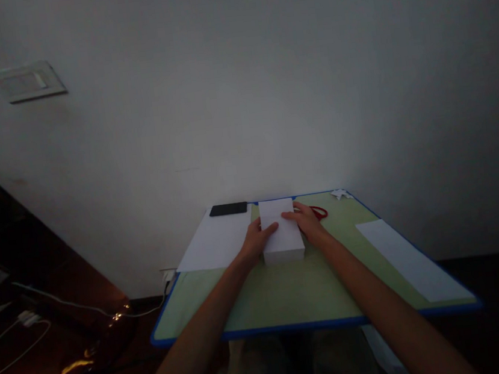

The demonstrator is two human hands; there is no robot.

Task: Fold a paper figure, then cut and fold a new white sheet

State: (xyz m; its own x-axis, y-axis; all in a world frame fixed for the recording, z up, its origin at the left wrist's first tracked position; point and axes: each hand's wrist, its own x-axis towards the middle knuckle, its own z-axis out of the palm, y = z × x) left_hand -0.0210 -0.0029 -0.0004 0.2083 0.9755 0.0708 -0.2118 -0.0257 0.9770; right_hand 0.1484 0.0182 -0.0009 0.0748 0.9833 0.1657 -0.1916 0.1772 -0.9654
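A long white box [282, 240], or a block covered in white paper, lies on the green tabletop [290, 297] with its short end toward me. My left hand [258, 238] grips its left side, thumb laid across the top. On the opposite side my right hand [306, 221] holds it the same way, its thumb also on top. Some fingers of both hands are hidden along the sides. Just beyond my right hand shows a red loop [320, 211], which looks like a scissors handle; the rest is covered.
A large white paper sheet [214, 249] lies on the left, with a black phone-like slab [228, 209] at its far edge. On the right are a white paper strip [411, 261] and crumpled paper scraps [341, 194]. The table meets a wall [264, 88].
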